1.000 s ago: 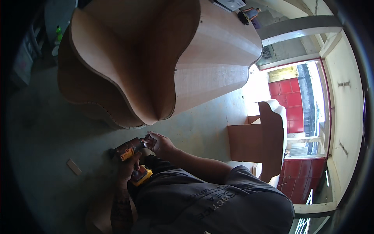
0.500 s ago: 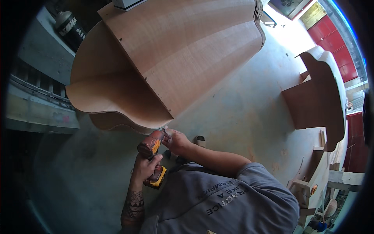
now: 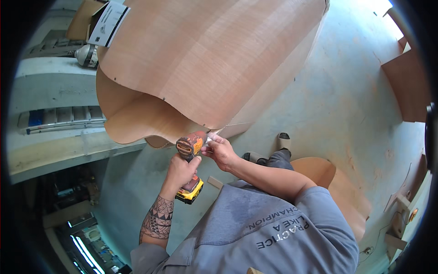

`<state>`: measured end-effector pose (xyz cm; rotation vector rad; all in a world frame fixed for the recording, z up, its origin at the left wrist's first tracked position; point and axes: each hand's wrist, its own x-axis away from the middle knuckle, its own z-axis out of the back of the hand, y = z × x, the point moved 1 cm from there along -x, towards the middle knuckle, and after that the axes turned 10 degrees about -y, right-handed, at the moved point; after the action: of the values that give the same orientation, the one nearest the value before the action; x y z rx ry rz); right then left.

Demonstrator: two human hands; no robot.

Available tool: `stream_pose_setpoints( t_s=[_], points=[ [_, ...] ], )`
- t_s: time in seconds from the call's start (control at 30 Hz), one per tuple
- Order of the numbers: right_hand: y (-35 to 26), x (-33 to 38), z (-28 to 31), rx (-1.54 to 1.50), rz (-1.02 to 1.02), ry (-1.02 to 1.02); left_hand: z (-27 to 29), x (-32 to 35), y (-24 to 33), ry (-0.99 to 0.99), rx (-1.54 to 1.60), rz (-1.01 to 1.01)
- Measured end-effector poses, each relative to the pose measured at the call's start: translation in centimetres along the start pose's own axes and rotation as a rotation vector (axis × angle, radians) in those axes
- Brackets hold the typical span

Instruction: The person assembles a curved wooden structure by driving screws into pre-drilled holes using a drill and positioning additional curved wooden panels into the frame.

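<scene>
Two hands work here: the left hand (image 3: 178, 172) has its grip clamped on the drill (image 3: 191, 143), its nose near the edge of the wooden panel (image 3: 205, 68); the right hand (image 3: 221, 153) curls there, hold unclear; likely aligning, which calls for steady aim

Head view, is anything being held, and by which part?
The left hand holds a power drill by its handle; whether the right hand holds anything is unclear.

The drill (image 3: 191, 143) was rust-red and orange, its battery (image 3: 189, 192) yellow and black. Dark triangles patterned the left forearm (image 3: 157, 220), the shirt (image 3: 228, 219) was grey (lettered dark and pale), and tan grain streaked the plywood (image 3: 205, 55)
</scene>
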<state>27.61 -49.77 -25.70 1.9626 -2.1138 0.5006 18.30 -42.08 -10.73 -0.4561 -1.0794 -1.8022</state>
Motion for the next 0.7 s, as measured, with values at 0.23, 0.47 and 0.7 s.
stream_pose_setpoints(
  t_s=[0.23,0.47,0.7],
  points=[
    [2.2,-1.3,1.4,0.357,0.156,-0.01,-0.4,-1.3,0.6,-0.035,-0.016,-0.011],
    [4.1,-2.3,1.9,0.745,0.451,0.027,-0.4,-2.0,-1.3,-0.029,0.04,-0.062],
    [5.1,-3.2,2.5,0.943,0.546,0.211,-0.8,-2.8,-2.0,-0.049,0.031,-0.08]
  ],
)
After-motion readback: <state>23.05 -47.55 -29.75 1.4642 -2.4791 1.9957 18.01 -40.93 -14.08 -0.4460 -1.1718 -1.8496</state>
